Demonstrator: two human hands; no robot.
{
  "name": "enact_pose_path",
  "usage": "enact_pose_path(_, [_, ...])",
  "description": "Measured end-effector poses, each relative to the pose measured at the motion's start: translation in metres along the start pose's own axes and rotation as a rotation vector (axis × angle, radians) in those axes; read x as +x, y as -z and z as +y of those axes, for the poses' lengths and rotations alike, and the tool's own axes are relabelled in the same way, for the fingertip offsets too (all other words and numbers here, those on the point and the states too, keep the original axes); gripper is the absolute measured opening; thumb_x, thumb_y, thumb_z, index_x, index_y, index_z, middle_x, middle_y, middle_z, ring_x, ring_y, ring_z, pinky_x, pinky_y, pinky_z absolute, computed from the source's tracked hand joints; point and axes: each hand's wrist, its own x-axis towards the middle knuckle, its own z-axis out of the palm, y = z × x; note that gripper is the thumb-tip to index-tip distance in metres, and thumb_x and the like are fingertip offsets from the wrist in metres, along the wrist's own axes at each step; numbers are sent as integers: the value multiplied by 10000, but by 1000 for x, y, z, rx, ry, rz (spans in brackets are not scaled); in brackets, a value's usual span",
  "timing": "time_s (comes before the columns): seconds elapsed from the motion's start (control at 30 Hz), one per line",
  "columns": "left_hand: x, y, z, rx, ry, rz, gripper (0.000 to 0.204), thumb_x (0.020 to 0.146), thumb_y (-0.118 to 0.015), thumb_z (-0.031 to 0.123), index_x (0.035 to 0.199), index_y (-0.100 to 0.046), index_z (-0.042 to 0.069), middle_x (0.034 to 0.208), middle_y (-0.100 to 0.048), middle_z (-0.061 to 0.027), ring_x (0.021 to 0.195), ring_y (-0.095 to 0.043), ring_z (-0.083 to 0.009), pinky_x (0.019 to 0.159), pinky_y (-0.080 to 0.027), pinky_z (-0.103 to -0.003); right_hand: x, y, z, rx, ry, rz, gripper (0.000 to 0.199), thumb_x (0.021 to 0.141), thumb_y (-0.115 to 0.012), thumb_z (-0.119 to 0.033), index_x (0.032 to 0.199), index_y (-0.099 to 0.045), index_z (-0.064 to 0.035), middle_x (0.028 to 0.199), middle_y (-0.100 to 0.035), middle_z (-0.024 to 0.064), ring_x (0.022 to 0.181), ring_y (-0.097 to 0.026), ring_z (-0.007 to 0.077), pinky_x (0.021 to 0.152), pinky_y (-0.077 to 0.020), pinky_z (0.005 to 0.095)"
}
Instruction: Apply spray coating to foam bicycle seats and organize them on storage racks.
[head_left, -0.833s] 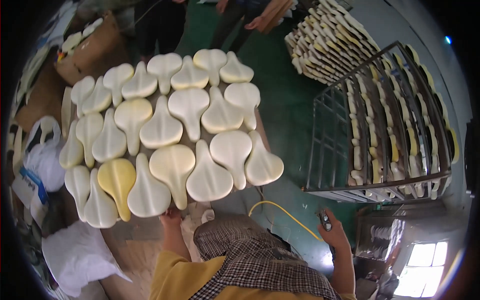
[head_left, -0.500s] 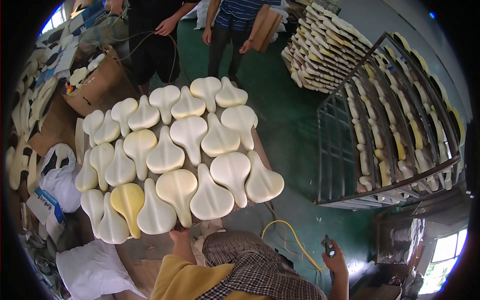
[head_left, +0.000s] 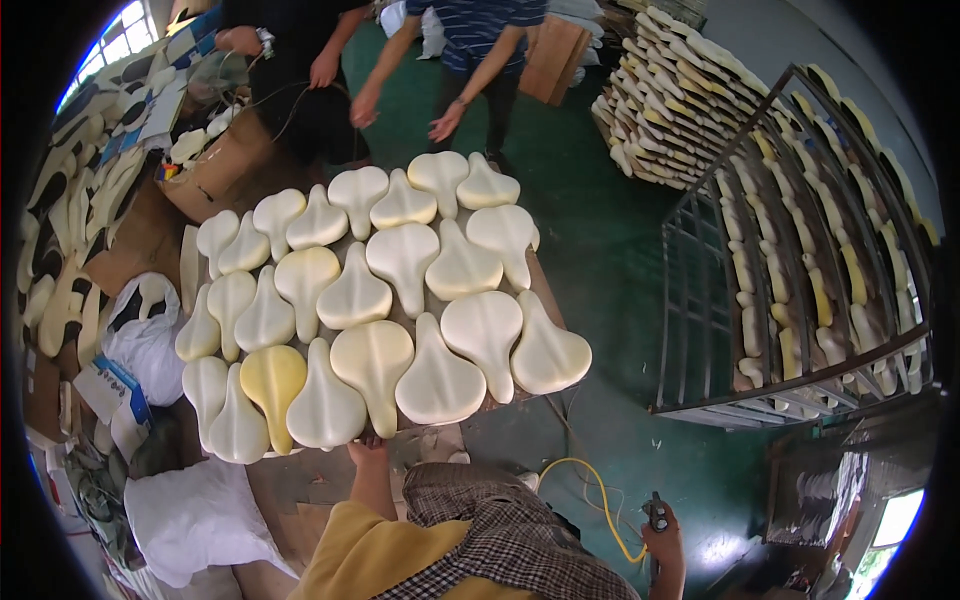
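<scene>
- Three rows of saddles (head_left: 440,370), narrow ends alternating near and far, are covering most of the board (head_left: 546,285); one yellower saddle (head_left: 273,385) is lying in the row along its near edge.
- The step in hand seems to be steadying or bearing this loaded board with the left hand (head_left: 368,446); whether something underneath is also supporting the board, I cannot tell.
- Any next move of the board would, I judge, be calling for a level, even hold, since the saddles are sitting loose and close together.
- The left hand is reaching in at the middle of the board's near edge, its forearm (head_left: 372,487) coming straight up from the body; its fingers are hiding beneath the board, so I cannot tell whether they are spreading or pinching.
- The right hand (head_left: 664,538) is hanging well apart from the board, nearer the body and to its right, fingers wrapping around a dark tool (head_left: 656,512) whose tip is pointing away from the body.
- A yellow hose (head_left: 607,505) is curving between board and right hand.
- Two people, one in dark clothes (head_left: 300,110) and one in a striped shirt (head_left: 480,40), are standing beyond the board's far edge.
</scene>
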Motion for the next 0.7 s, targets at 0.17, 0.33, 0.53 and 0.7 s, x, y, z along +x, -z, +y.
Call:
enact_pose_path(0.17, [-16,-18,2,-15,-28,-1,363,907,-434,314,1148,-529,59,1181,-537,-108,1089,-529,-296,927,-461,-489,4,-8,-8,21,10,-32,617,674,-609,-146,1267,-486,-29,1043,-626,217,992,-614,336,845,-475,379])
enact_pose_path(0.33, [-30,-27,-10,26,-8,-24,367,908,-430,317,1152,-526,59,1179,-535,-107,1085,-530,-293,924,-463,-485,5,-13,8,62,29,25,615,677,-614,-164,1263,-487,-25,1031,-629,220,990,-610,358,849,-472,389])
enact_pose_path(0.53, [-7,-55,-21,190,69,-98,373,910,-427,320,1157,-522,59,1177,-533,-105,1080,-531,-289,921,-465,-480,5,-5,-9,5,66,50,574,708,-627,-163,1261,-491,-96,1033,-632,188,975,-613,328,831,-476,369])
enact_pose_path(0.7, [-27,-63,-48,281,91,-156,377,911,-423,323,1162,-518,58,1176,-531,-103,1076,-531,-286,918,-468,-476,14,-5,17,-24,117,38,575,723,-606,-202,1274,-468,-110,1008,-622,227,967,-583,400,821,-475,446])
